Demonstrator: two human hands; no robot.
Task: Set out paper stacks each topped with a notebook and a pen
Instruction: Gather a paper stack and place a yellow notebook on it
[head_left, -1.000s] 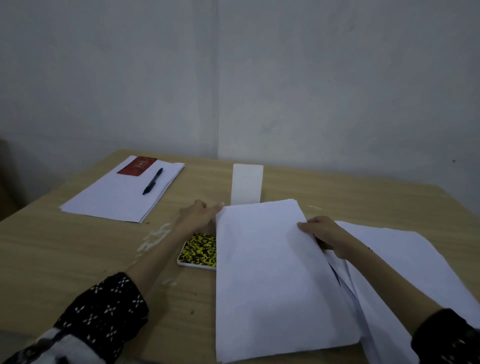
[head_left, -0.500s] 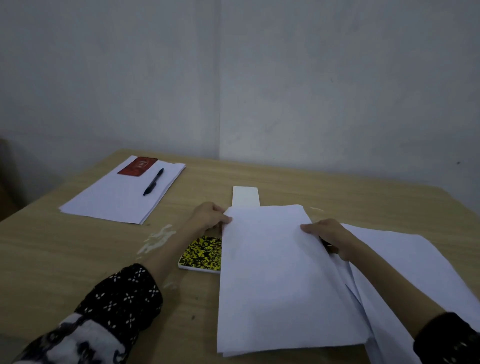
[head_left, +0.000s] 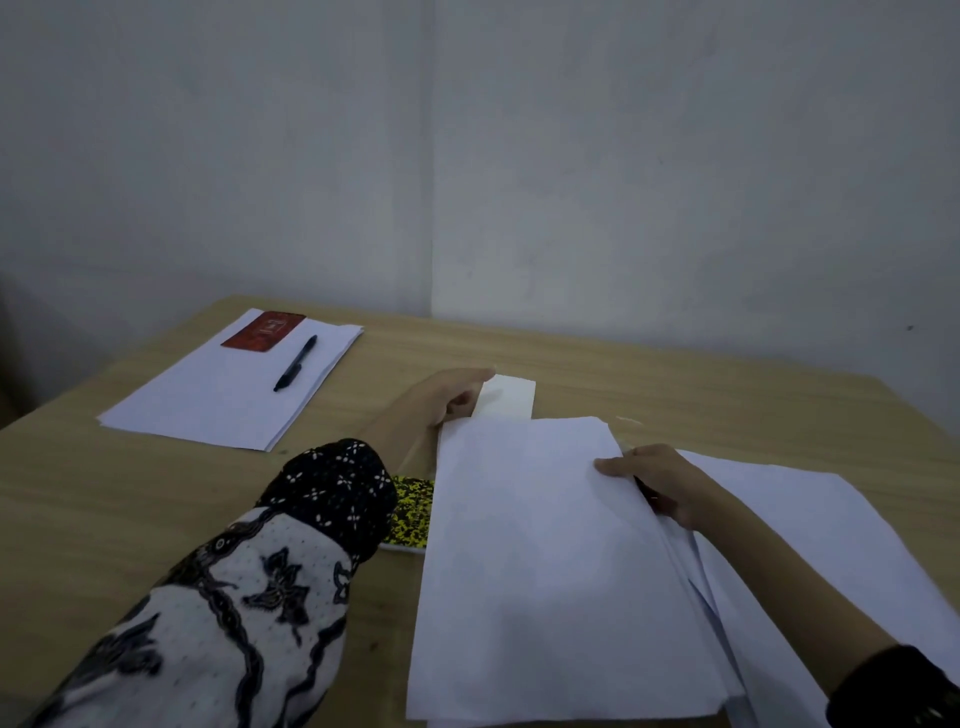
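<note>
A white paper stack (head_left: 545, 561) lies in front of me. My right hand (head_left: 660, 483) grips its right edge, thumb on top and fingers underneath. My left hand (head_left: 447, 400) is just past the stack's far-left corner, with its fingers curled round the left edge of a small white pad (head_left: 511, 400). A yellow-and-black notebook (head_left: 413, 514) lies left of the stack, partly hidden by my sleeve and the sheets. At the far left is a finished set: a paper stack (head_left: 218, 400) with a red notebook (head_left: 263, 331) and a black pen (head_left: 295, 362) on top.
More loose white sheets (head_left: 810, 530) are spread under my right forearm towards the right edge. The wooden table (head_left: 78, 509) stands against a plain grey wall. A pale smear marks the wood near my left arm.
My left hand has let go of the stack's far-left corner and reached forward to the small white pad. My right hand keeps its hold on the stack's right edge.
</note>
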